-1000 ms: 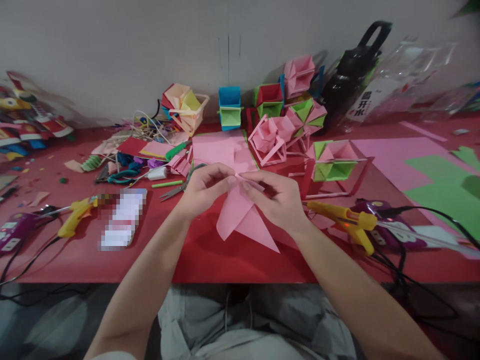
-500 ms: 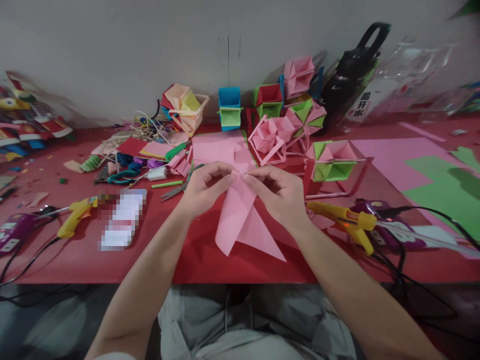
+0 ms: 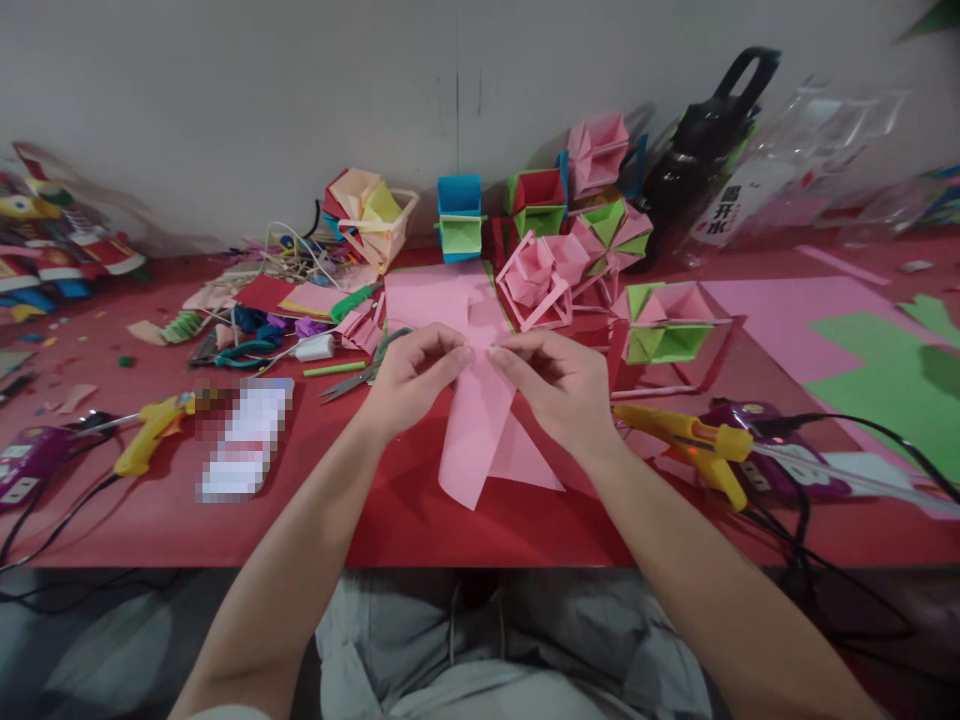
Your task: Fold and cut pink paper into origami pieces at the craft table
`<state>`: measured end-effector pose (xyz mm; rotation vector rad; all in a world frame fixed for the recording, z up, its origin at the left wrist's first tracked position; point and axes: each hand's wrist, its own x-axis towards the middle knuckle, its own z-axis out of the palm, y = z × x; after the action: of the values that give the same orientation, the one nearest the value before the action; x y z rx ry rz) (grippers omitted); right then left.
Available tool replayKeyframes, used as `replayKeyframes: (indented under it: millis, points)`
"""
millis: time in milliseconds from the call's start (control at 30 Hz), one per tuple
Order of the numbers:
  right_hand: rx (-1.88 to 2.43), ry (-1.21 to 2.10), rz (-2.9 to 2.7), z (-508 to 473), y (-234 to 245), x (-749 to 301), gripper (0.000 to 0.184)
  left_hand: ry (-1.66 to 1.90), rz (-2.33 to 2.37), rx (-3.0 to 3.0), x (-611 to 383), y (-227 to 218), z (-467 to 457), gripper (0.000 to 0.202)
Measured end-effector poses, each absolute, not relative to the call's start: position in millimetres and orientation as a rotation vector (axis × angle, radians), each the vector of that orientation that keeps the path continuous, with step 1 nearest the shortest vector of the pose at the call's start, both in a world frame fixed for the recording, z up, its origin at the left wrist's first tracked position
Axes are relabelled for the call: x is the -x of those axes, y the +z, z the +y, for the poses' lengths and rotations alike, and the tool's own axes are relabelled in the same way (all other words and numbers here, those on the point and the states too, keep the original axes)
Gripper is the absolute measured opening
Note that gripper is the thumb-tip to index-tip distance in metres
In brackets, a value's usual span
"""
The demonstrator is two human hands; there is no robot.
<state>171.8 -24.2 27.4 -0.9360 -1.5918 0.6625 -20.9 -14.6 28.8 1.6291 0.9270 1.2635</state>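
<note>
A sheet of pink paper (image 3: 476,430) hangs between my hands, curled and doubled over so that its two lower ends spread apart above the red table. My left hand (image 3: 420,375) pinches its upper end between thumb and fingertips. Close beside it, my right hand (image 3: 559,385) pinches the same end from the other side. The fingertips of both hands nearly meet, and the paper right under them is hidden. Beyond the hands lies more pink paper (image 3: 426,298), flat on the table. Scissors (image 3: 352,383) lie just left of my left hand, partly covered by it.
Yellow glue guns (image 3: 154,430) lie on both sides, the right one (image 3: 697,445) near my forearm with black cables. A phone (image 3: 247,440) rests at left. Folded paper wheels (image 3: 667,320) stand along the back. A black bottle (image 3: 690,160) leans at the wall; green paper (image 3: 892,365) lies right.
The lower ends of the pink paper have swung closer together, the left flap shifting slightly right and the right one drawing inward and up. Both hands keep their pinch in nearly the same place.
</note>
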Motion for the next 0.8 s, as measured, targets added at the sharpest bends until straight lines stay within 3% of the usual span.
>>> replayKeyframes:
  millis: [433, 667, 800]
  points:
    - [0.960, 0.678, -1.578, -22.4, 27.1, -170.7, 0.014, 1.316, 0.957, -1.593, 14.8, 30.6, -14.5, 0.020]
    - [0.990, 1.052, -1.519, -11.5, 26.2, -174.5, 0.040, 1.532, 1.251, -1.421, 23.1, 20.1, -1.4, 0.020]
    - [1.023, 1.114, -1.668, -9.0, 23.5, -177.0, 0.044, 1.625, 1.412, -1.409, 32.6, 18.1, 7.4, 0.018]
